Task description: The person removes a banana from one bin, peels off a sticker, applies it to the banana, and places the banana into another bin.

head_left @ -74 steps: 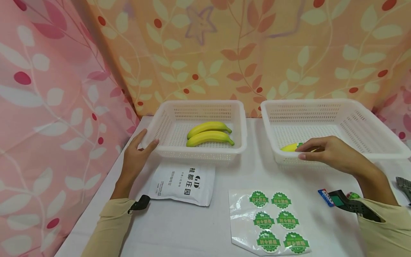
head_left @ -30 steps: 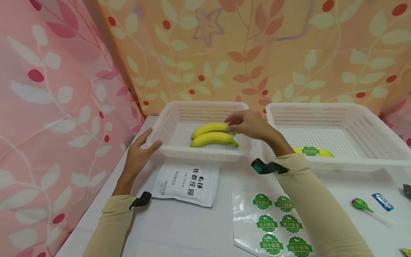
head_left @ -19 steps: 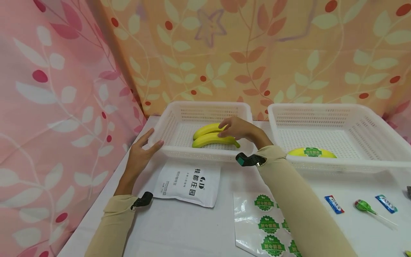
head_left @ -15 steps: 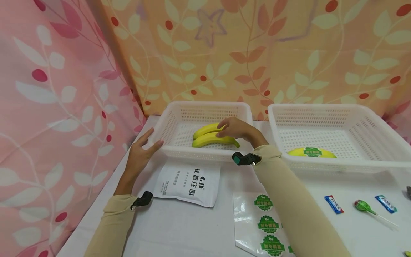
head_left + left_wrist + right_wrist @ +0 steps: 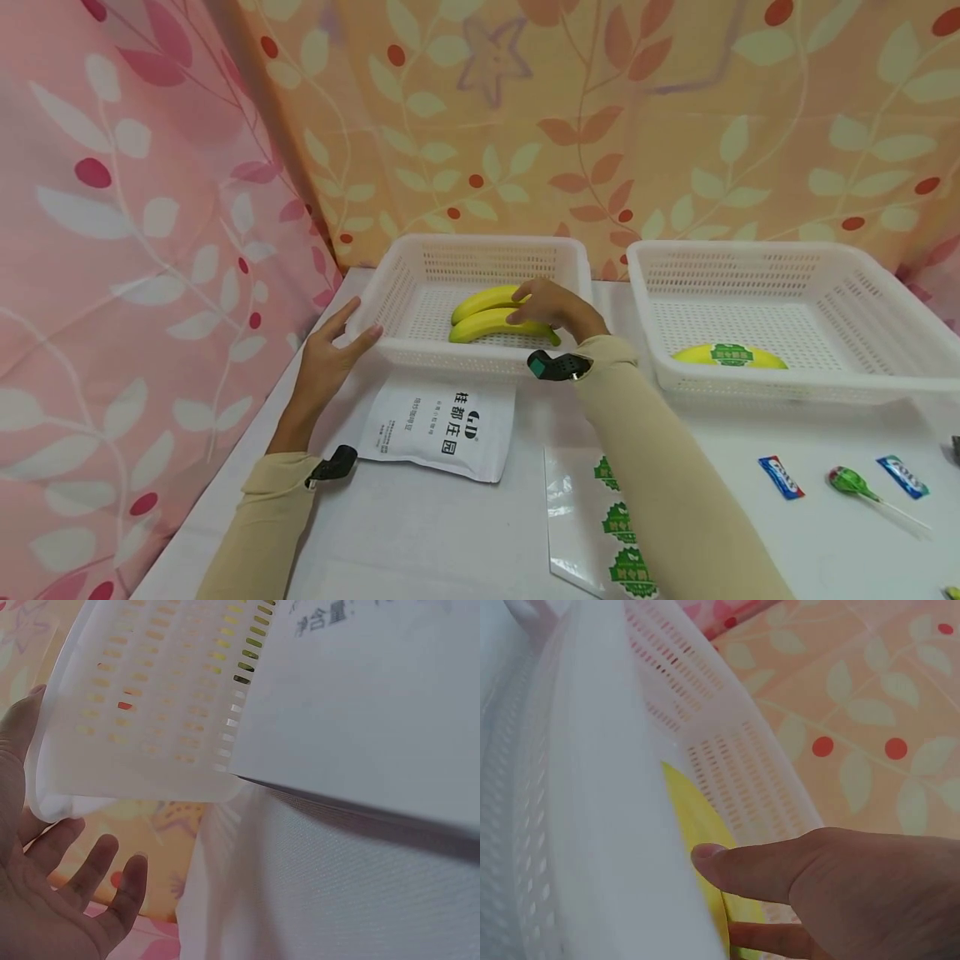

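Observation:
Two yellow bananas lie side by side in the left white plastic basket (image 5: 472,353). My right hand (image 5: 557,305) reaches into that basket from the right. Its thumb presses the front banana (image 5: 487,325) and its curled fingers lie on the far side, over the rear banana (image 5: 480,300). In the right wrist view the thumb touches the yellow peel just inside the basket wall (image 5: 607,810), which hides much of the fruit. My left hand (image 5: 322,362) holds the basket's front left corner, thumb on the rim and index finger behind it, the other fingers (image 5: 127,889) spread free.
A second white basket (image 5: 810,385) on the right holds a yellow fruit (image 5: 731,356) with a green sticker. In front lie a white coffee bag (image 5: 442,429), a sheet of green stickers (image 5: 573,521), a lollipop (image 5: 847,482) and two wrapped candies (image 5: 780,477). Patterned curtains stand behind and left.
My right hand has left the yellow fruit in the right basket and moved left onto the bananas, its forearm swinging in over the sticker sheet. My left hand has stayed at the corner.

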The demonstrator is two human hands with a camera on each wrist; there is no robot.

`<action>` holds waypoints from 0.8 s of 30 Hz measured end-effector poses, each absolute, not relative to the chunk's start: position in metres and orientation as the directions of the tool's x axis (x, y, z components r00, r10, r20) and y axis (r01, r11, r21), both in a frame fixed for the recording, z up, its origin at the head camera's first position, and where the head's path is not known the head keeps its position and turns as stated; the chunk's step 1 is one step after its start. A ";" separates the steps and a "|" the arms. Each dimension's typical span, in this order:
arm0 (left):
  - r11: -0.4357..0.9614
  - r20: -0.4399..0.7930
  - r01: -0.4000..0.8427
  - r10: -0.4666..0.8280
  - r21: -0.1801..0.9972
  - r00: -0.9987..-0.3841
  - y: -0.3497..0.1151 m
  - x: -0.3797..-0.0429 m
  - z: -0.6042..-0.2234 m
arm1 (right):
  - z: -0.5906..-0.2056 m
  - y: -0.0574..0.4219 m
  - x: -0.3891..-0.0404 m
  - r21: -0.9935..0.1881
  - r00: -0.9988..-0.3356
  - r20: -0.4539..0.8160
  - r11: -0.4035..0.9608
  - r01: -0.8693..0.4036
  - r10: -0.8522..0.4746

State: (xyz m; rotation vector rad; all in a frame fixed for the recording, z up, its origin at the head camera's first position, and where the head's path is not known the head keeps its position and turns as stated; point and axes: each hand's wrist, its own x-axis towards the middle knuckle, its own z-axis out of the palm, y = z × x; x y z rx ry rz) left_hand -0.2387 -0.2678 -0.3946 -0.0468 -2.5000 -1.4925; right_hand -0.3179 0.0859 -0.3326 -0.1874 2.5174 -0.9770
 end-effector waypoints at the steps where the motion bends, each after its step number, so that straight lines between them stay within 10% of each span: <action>1: 0.481 0.209 0.141 -0.091 0.865 -0.974 -0.268 -0.239 -0.394 | -0.333 0.085 -0.318 -0.659 -0.897 -0.354 0.751 0.039 -0.264; 24: 0.467 0.212 0.154 -0.074 0.871 -0.974 -0.268 -0.237 -0.392 | -0.328 0.082 -0.310 -0.579 -0.901 -0.330 0.814 -0.042 -0.281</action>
